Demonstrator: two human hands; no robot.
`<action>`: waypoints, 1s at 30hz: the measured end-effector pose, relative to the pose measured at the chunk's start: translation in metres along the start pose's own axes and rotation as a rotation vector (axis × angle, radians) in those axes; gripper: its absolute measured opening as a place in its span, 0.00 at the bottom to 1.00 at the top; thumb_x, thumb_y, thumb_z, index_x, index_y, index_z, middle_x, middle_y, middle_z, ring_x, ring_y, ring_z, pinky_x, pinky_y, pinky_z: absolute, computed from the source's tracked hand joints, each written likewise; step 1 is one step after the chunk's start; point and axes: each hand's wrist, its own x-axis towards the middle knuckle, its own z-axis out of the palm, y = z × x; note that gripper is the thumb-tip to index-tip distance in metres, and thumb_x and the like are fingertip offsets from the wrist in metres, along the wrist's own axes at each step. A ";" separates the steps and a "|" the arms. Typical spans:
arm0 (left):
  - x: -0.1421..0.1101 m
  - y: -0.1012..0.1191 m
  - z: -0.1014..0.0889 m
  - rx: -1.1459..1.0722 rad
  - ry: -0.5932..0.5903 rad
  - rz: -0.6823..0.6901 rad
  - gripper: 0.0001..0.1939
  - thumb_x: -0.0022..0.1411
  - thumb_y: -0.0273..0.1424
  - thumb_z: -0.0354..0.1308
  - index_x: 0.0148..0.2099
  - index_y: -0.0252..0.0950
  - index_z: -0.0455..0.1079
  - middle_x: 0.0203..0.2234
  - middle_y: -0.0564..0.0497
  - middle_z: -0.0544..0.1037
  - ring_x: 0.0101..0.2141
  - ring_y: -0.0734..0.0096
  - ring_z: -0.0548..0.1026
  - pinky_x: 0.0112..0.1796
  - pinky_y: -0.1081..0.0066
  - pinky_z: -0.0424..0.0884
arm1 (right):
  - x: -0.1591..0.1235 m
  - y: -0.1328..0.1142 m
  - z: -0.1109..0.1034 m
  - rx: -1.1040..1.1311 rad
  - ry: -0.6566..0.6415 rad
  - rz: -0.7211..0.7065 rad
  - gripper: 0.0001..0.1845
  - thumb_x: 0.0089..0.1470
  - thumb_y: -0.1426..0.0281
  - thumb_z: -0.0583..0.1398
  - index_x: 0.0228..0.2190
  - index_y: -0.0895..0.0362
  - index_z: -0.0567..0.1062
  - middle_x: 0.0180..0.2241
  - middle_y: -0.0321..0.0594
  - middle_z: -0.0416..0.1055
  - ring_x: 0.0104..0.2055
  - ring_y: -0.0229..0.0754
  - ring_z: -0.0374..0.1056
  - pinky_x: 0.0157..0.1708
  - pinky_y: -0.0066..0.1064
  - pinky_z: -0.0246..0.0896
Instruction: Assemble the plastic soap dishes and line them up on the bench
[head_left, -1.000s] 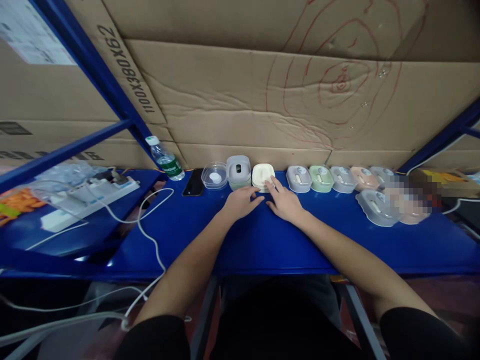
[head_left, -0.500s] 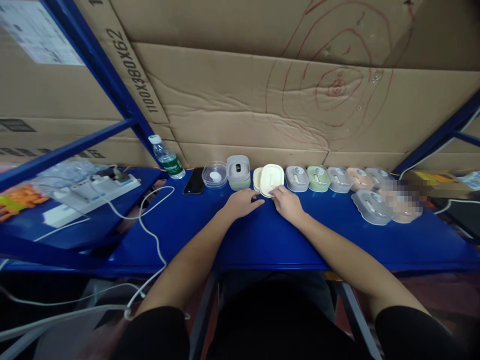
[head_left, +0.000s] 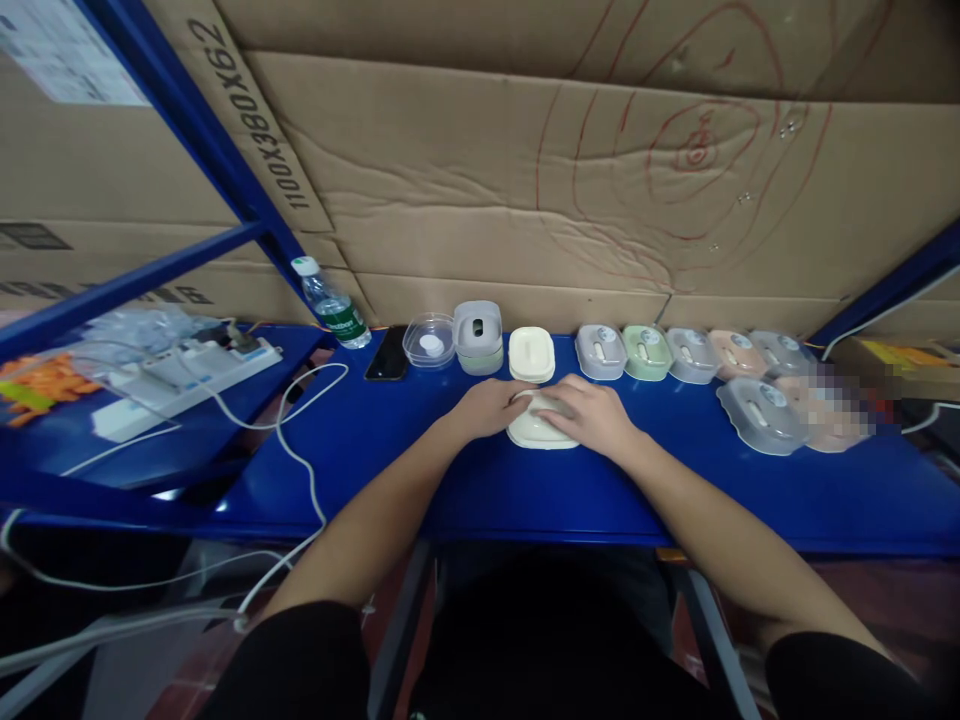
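A cream plastic piece (head_left: 531,434), lid-like, lies flat on the blue shelf (head_left: 420,470) in front of me. My left hand (head_left: 486,408) rests its fingers on the piece's left edge. My right hand (head_left: 594,414) covers its right side with curled fingers. Just behind stands the matching cream box (head_left: 531,354). It belongs to a back row with a grey and green stacked box (head_left: 478,335) to its left.
Right of the cream box runs a row of small lidded boxes (head_left: 645,351) in grey, green and pink. A clear round container (head_left: 429,344), a phone (head_left: 388,352) and a water bottle (head_left: 330,304) stand left. A power strip (head_left: 187,366) with white cables (head_left: 289,455) lies far left. Cardboard lines the back.
Both hands were at the cream box in the back row; the right lifted a cream piece off it. That piece now lies nearer me on the shelf under both hands.
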 end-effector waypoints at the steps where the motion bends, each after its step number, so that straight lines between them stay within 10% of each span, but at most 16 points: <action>1: 0.000 0.000 0.001 0.094 -0.029 -0.005 0.19 0.72 0.39 0.49 0.55 0.44 0.78 0.40 0.48 0.83 0.42 0.60 0.79 0.43 0.64 0.72 | 0.001 0.006 0.000 0.008 -0.069 0.002 0.20 0.66 0.55 0.59 0.53 0.51 0.79 0.45 0.43 0.79 0.45 0.47 0.76 0.38 0.34 0.67; 7: 0.001 -0.004 0.002 0.238 0.040 -0.084 0.15 0.68 0.41 0.58 0.48 0.41 0.80 0.41 0.47 0.80 0.41 0.61 0.79 0.41 0.66 0.73 | 0.006 0.025 0.009 0.103 -0.247 0.004 0.17 0.66 0.58 0.60 0.48 0.54 0.80 0.39 0.40 0.80 0.40 0.43 0.75 0.36 0.31 0.61; 14: 0.000 -0.015 -0.017 0.247 0.655 -0.209 0.20 0.68 0.39 0.60 0.59 0.40 0.74 0.57 0.43 0.74 0.51 0.61 0.77 0.46 0.67 0.74 | 0.005 0.024 0.011 0.089 -0.237 -0.002 0.18 0.66 0.57 0.60 0.48 0.54 0.80 0.38 0.41 0.79 0.39 0.42 0.74 0.35 0.31 0.59; 21: 0.002 -0.040 -0.025 0.215 0.535 -0.328 0.12 0.67 0.34 0.61 0.51 0.40 0.78 0.58 0.45 0.74 0.51 0.57 0.78 0.48 0.63 0.76 | 0.005 0.026 0.013 0.101 -0.244 0.007 0.17 0.66 0.58 0.60 0.48 0.54 0.80 0.38 0.40 0.79 0.38 0.42 0.74 0.35 0.31 0.59; 30: 0.005 -0.046 -0.028 0.046 0.714 -0.254 0.07 0.61 0.31 0.67 0.41 0.36 0.77 0.58 0.44 0.76 0.29 0.72 0.76 0.42 0.63 0.76 | 0.005 0.026 0.012 0.107 -0.237 -0.007 0.18 0.66 0.57 0.60 0.49 0.55 0.80 0.39 0.41 0.79 0.40 0.43 0.74 0.35 0.31 0.58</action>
